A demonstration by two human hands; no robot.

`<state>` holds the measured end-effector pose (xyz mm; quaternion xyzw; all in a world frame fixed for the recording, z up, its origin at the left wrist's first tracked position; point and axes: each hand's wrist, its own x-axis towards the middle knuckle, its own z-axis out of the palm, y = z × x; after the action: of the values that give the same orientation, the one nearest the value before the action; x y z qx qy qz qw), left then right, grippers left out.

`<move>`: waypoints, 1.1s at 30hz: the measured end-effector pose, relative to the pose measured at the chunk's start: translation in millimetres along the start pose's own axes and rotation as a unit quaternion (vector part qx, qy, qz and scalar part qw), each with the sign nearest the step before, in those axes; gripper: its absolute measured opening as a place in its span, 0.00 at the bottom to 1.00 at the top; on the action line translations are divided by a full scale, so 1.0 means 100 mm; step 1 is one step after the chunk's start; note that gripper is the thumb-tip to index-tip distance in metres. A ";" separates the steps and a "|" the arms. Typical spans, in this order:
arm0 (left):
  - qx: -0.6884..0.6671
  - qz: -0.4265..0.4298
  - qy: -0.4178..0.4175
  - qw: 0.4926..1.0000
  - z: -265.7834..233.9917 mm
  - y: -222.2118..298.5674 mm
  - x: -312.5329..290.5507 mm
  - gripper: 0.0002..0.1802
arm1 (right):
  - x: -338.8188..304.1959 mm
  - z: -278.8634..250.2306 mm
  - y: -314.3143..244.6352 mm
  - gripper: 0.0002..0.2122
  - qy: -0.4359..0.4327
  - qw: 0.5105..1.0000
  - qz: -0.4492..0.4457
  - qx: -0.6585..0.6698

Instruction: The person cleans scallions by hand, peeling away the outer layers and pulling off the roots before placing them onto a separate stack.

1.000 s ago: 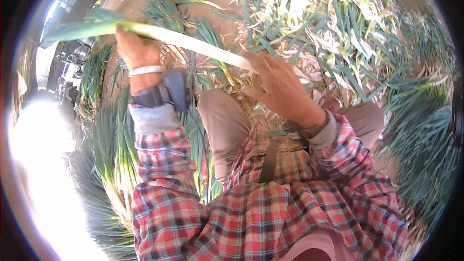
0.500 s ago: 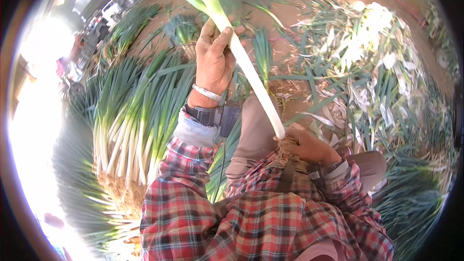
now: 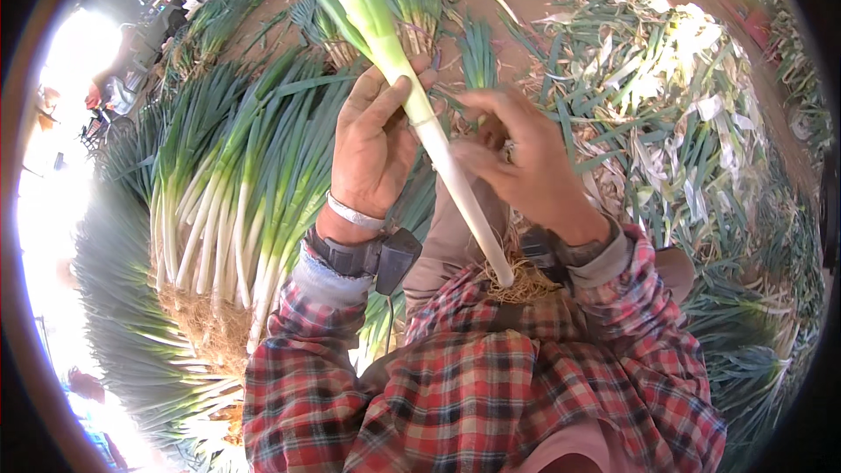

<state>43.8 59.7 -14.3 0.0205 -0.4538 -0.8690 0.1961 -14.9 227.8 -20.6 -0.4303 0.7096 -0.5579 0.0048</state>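
A long green onion (image 3: 454, 177) slants across the middle, its green leaves at the upper left and its root tuft (image 3: 519, 284) low over my lap. My left hand (image 3: 378, 136) is closed round the upper white part, thumb in front and fingers behind. Beside the stalk's right side is my right hand (image 3: 539, 162), thumb and forefinger apart, fingertips blurred; nothing shows between them. Whether those fingertips touch the stalk I cannot tell.
At the left lies a big pile of green onions (image 3: 210, 219), roots toward me. Stripped leaves (image 3: 674, 149) are heaped at the right, with more green onions (image 3: 745, 333) at lower right. Bundles (image 3: 412, 0) stand on the bare soil ahead.
My right hand has risen from the root end to beside the upper stalk, and its fingers have parted. My left hand, still holding the green onion, has shifted slightly down and left.
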 end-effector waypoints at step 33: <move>0.406 -0.083 0.094 0.905 -1.36 -0.32 0.97 0.20 | -1.61 -0.87 3.11 0.12 -0.117 0.902 0.381 -0.168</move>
<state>-26.6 -64.5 -106.1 0.2179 -0.7433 -0.6169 0.1395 -143.7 397.7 -311.4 -0.1833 0.8969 -0.3319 0.2278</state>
